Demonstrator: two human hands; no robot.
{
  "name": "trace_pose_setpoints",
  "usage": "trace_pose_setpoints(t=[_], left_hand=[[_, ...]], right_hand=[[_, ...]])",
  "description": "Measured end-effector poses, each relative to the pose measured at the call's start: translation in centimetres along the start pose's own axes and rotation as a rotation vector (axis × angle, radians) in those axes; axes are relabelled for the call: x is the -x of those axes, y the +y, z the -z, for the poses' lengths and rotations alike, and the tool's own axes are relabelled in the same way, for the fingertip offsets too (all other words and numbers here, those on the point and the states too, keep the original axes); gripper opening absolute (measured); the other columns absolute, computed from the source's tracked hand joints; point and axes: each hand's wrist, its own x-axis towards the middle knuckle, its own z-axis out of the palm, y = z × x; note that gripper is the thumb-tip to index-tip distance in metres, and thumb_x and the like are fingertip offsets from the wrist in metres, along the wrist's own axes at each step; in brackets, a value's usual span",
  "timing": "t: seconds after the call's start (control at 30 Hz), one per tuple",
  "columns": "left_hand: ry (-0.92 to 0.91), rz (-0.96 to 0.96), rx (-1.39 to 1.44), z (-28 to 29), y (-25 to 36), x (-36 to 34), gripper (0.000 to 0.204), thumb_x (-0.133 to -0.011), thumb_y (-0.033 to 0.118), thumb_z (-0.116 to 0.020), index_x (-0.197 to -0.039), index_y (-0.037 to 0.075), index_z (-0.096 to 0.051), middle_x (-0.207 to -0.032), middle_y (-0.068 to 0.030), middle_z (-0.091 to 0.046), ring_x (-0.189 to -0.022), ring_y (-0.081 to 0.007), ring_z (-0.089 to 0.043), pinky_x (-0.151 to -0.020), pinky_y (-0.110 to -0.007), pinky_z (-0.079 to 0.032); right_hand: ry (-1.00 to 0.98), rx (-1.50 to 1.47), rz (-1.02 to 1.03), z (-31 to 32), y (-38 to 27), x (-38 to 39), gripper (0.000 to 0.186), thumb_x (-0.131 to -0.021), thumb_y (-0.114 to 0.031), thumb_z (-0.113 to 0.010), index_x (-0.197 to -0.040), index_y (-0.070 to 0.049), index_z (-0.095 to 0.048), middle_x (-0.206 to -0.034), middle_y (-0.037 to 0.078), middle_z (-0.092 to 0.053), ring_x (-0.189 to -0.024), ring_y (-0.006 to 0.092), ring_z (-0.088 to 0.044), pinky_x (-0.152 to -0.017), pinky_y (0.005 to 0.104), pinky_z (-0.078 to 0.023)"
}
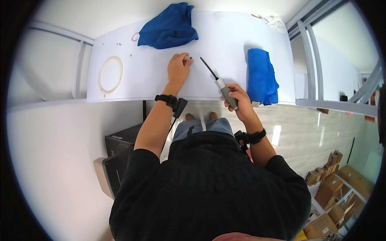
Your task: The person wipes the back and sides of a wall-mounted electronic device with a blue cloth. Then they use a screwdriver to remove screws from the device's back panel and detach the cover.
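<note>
Head view | hands apart | left hand (179, 72) pinching small part (190, 58) | right hand (240, 99) gripping screwdriver (220, 83) | cardboard boxes (329, 188): contents indistinct

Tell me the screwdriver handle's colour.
The handle is grey, whitish near the shaft; the head view shows it.

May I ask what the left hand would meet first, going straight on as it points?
The left hand would probably meet the crumpled blue cloth, though height above the table is unclear.
</note>
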Motion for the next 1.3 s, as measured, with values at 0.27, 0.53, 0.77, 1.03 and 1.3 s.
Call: trace_pose_setpoints(t=[0.27, 0.53, 0.77, 1.03, 1.3], left_hand=[[0.102, 0.528, 0.629, 7.1, -0.5, 7.7, 0.022, -0.093, 0.017, -0.061, -0.109, 0.002, -0.065, -0.095, -0.0058, -0.067, -0.078, -0.0124, -0.061, -0.067, -0.027, -0.050], [0.487, 0.724, 0.934, 21.8, -1.5, 20.1, 0.033, -0.103, 0.024, -0.042, -0.122, 0.001, -0.054, -0.101, -0.0102, -0.068, -0.080, -0.0130, -0.066, -0.068, -0.024, -0.054], [0.707, 0.682, 0.987, 28.6, -4.9, 31.3, 0.031, -0.102, 0.020, -0.042, -0.125, 0.002, -0.051, -0.091, -0.0082, -0.067, -0.072, -0.0118, -0.066, -0.061, -0.022, -0.055], [0.693, 0.645, 1.169, 31.8, -8.3, 37.3, 0.029, -0.101, 0.019, -0.045, -0.124, 0.003, -0.051, -0.086, -0.0071, -0.066, -0.066, -0.0100, -0.063, -0.058, -0.023, -0.056], [0.675, 0.611, 1.155, 33.3, -9.1, 37.2, 0.027, -0.101, 0.018, -0.046, -0.123, 0.004, -0.054, -0.084, -0.0049, -0.065, -0.067, -0.0081, -0.060, -0.057, -0.022, -0.055]], right_hand=[[-0.266, 0.118, -0.137, -5.4, 1.7, -1.7, 0.041, -0.085, -0.013, -0.050, -0.124, -0.002, -0.051, -0.092, 0.011, -0.060, -0.064, 0.0143, -0.058, -0.045, 0.0238, -0.041], [-0.657, 0.344, -0.331, -18.6, 8.2, 0.4, 0.046, -0.084, -0.012, -0.048, -0.128, 0.002, -0.048, -0.094, 0.013, -0.060, -0.064, 0.0153, -0.058, -0.046, 0.0231, -0.041], [-0.843, 0.430, -0.373, -25.1, 15.2, 6.4, 0.046, -0.087, -0.014, -0.052, -0.130, 0.001, -0.048, -0.097, 0.013, -0.063, -0.065, 0.0154, -0.060, -0.050, 0.0237, -0.043], [-0.737, 0.368, -0.338, -28.0, 22.8, 12.1, 0.040, -0.093, -0.019, -0.052, -0.130, -0.004, -0.048, -0.100, 0.013, -0.066, -0.057, 0.0114, -0.054, -0.050, 0.0235, -0.043], [-0.688, 0.276, -0.301, -29.3, 25.1, 13.5, 0.040, -0.094, -0.022, -0.053, -0.128, -0.003, -0.048, -0.098, 0.009, -0.066, -0.056, 0.0099, -0.053, -0.048, 0.0237, -0.042]])
